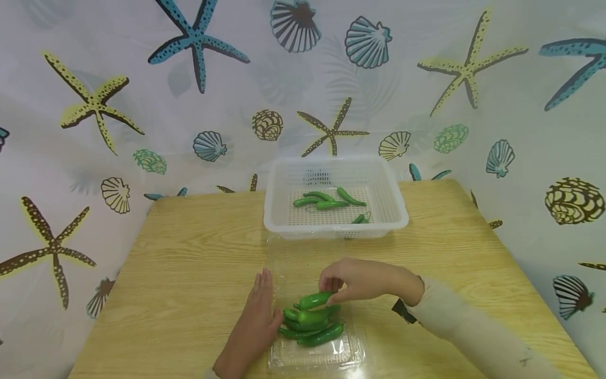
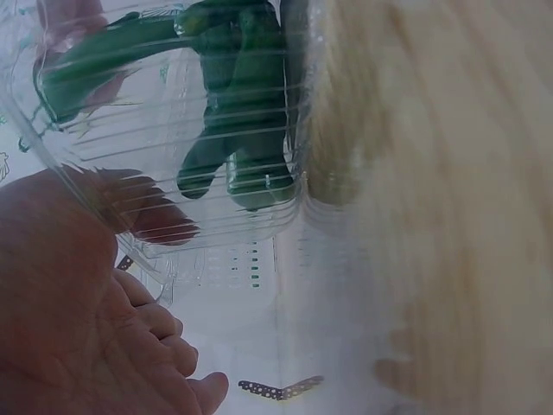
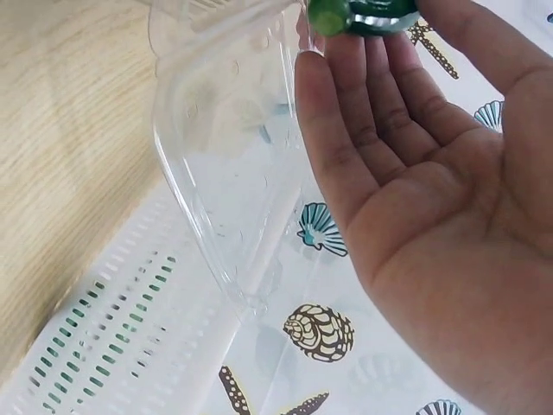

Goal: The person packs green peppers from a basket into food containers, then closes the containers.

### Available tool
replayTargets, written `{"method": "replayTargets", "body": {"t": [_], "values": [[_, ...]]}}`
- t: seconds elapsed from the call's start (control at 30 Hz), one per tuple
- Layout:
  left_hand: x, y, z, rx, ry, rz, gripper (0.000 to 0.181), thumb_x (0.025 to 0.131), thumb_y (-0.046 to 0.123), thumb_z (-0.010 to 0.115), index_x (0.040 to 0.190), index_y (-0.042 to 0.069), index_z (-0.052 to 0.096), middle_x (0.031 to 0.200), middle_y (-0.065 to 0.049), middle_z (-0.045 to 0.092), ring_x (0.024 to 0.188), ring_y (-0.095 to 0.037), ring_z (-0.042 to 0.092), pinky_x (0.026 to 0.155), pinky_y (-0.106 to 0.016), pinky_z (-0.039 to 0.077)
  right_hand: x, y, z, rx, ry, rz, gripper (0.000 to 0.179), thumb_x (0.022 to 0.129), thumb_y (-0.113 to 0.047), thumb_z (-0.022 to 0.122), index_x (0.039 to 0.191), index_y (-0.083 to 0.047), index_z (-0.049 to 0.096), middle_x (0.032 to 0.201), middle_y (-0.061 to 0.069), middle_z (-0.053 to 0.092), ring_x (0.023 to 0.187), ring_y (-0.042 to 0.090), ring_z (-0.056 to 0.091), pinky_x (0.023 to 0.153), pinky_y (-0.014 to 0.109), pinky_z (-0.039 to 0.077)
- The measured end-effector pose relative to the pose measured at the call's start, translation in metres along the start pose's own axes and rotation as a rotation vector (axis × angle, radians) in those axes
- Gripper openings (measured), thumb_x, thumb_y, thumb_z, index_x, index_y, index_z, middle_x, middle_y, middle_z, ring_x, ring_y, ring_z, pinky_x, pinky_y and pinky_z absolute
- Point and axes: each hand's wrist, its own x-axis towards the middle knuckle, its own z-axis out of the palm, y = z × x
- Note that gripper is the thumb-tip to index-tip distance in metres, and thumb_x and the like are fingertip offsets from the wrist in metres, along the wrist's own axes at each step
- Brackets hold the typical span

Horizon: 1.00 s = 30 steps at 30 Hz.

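In the head view a clear plastic clamshell box (image 1: 317, 360) lies with its lid (image 1: 303, 258) folded back, and several green chili peppers (image 1: 312, 326) are piled in its tray. Over the top of this pile, my right hand (image 1: 355, 279) pinches one green chili pepper (image 1: 313, 301) by its right end, between thumb and fingers. My left hand (image 1: 253, 318) rests along the tray's left side with straight fingers. In the left wrist view its thumb (image 2: 151, 207) laps over the side wall, and peppers (image 2: 246, 112) show through the ribbed plastic.
Behind the box stands a white perforated basket (image 1: 336, 229) with several more green peppers (image 1: 331, 204) in it. The wood-grain table (image 1: 199, 252) runs back to a curtain (image 1: 227, 105) printed with starfish and shells. A small black object (image 1: 404, 310) lies under the right forearm.
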Motion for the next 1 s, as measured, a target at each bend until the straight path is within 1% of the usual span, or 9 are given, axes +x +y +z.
{"method": "replayTargets", "body": {"t": [0.13,0.27,0.5,0.73,0.87,1.0], "values": [[-0.001,0.0,0.0,0.001,0.014,0.006,0.079,0.089,0.019,0.052,0.148,0.002,0.002,0.154,-0.013,0.005,0.14,-0.03,0.006,0.109,-0.046,0.017,0.005,0.002,0.011,-0.013,-0.011,0.013,0.013,0.086,-0.021,0.066,0.097,-0.016,0.063,0.086,-0.015,0.059,0.079,-0.001,0.056,0.073,0.019,0.049],[-0.002,0.001,0.0,-0.003,0.025,0.013,0.079,0.089,0.018,0.053,0.148,0.001,0.004,0.154,-0.014,0.007,0.14,-0.03,0.007,0.109,-0.047,0.018,0.01,0.005,0.02,-0.053,-0.008,0.032,0.014,0.085,-0.024,0.066,0.096,-0.016,0.064,0.085,-0.016,0.057,0.078,-0.002,0.054,0.071,0.017,0.048],[-0.001,0.0,-0.001,-0.003,0.011,0.005,0.08,0.089,0.02,0.053,0.148,0.003,0.002,0.154,-0.013,0.005,0.14,-0.028,0.005,0.109,-0.046,0.018,0.016,0.008,0.032,-0.117,0.03,0.061,0.015,0.086,-0.027,0.065,0.097,-0.016,0.065,0.082,-0.017,0.056,0.074,-0.002,0.053,0.067,0.017,0.046],[-0.001,0.0,-0.001,0.001,0.009,0.006,0.08,0.089,0.019,0.054,0.148,0.002,0.002,0.154,-0.011,0.004,0.14,-0.028,0.005,0.109,-0.047,0.018,0.017,0.004,0.038,-0.198,0.054,0.082,0.015,0.086,-0.027,0.066,0.095,-0.016,0.066,0.08,-0.017,0.054,0.072,-0.001,0.052,0.065,0.017,0.045],[-0.001,0.0,-0.001,0.003,0.017,0.016,0.079,0.089,0.019,0.054,0.148,0.001,0.004,0.154,-0.015,0.007,0.14,-0.03,0.006,0.109,-0.048,0.019,0.016,-0.001,0.038,-0.246,0.062,0.098,0.015,0.085,-0.028,0.066,0.095,-0.016,0.066,0.081,-0.016,0.056,0.073,0.001,0.054,0.066,0.018,0.047],[-0.002,-0.001,0.0,0.005,0.016,0.022,0.078,0.09,0.018,0.053,0.148,0.001,0.003,0.154,-0.016,0.008,0.14,-0.028,0.005,0.108,-0.049,0.019,0.015,-0.004,0.039,-0.271,0.047,0.109,0.016,0.085,-0.027,0.067,0.097,-0.015,0.068,0.082,-0.014,0.059,0.075,0.001,0.056,0.067,0.019,0.047]]}}
